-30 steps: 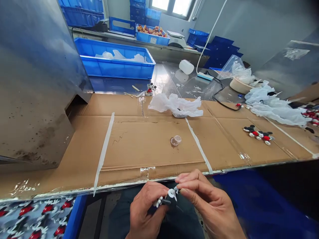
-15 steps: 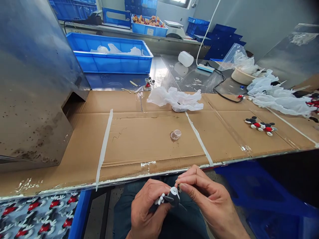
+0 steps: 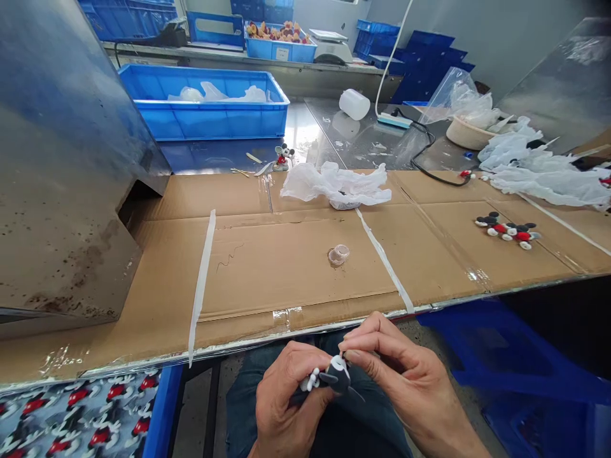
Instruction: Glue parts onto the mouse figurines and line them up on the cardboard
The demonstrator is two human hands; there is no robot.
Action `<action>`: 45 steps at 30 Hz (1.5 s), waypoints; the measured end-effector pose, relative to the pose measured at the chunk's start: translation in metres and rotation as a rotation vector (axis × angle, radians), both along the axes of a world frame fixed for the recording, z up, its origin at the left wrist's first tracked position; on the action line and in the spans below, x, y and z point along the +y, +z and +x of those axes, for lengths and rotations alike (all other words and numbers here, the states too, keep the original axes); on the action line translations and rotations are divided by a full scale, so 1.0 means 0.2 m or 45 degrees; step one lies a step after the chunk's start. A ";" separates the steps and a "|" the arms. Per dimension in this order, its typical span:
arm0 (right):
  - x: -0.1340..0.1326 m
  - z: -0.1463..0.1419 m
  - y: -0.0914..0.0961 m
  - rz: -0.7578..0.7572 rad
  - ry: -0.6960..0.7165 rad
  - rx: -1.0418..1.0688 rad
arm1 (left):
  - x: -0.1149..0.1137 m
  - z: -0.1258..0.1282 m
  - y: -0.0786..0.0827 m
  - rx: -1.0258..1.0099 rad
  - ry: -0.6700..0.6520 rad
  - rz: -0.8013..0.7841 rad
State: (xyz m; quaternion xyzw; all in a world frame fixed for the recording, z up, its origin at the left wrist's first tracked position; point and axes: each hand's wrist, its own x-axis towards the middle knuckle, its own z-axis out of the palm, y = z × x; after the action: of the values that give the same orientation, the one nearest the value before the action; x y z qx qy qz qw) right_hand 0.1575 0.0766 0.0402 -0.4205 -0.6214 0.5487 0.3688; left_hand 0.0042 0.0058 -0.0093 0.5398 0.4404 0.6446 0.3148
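Note:
Low in the view, in front of the table edge, my left hand [image 3: 293,394] is closed around a small mouse figurine [image 3: 340,378]. Its black head, white face and a white hand stick out past the thumb; the rest of the body is hidden in my grip. My right hand [image 3: 401,375] pinches thumb and forefinger together right at the figurine's face. A tiny dark bit shows between those fingertips, too small to name. On the cardboard beyond stands a small clear cup [image 3: 338,255].
Crumpled white plastic [image 3: 337,184] lies on the cardboard [image 3: 286,267]. Finished-looking mouse figurines [image 3: 508,230] lie at right, another [image 3: 283,157] stands behind. A metal housing [image 3: 62,191] blocks the left. A tray of figurines [image 3: 81,413] sits below left; a blue bin [image 3: 210,114] stands behind.
The view has shifted slightly. Both hands stay together at the figurine, and the right fingertips remain pinched at its face, now closer against it.

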 end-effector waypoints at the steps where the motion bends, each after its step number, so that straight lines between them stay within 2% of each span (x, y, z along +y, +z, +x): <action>1: 0.00 0.00 0.00 -0.003 0.003 0.009 | 0.00 0.00 0.00 -0.001 0.001 0.008; 18: -0.01 0.01 -0.02 0.008 0.036 0.042 | -0.01 0.00 -0.02 -0.014 0.005 -0.005; 28: -0.02 0.03 -0.02 0.020 0.069 0.032 | -0.01 0.01 0.00 0.003 -0.016 -0.002; 37: 0.00 0.04 -0.02 0.125 0.087 0.040 | -0.01 0.01 0.02 -0.002 -0.016 -0.008; 45: 0.00 0.03 -0.01 -0.005 0.092 0.024 | -0.01 0.01 0.02 0.000 -0.005 -0.024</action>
State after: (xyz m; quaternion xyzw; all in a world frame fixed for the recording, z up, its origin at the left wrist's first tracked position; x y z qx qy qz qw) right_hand 0.1636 0.0772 0.0387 -0.3933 -0.6316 0.5668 0.3538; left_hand 0.0057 0.0029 -0.0054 0.5377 0.4454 0.6397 0.3212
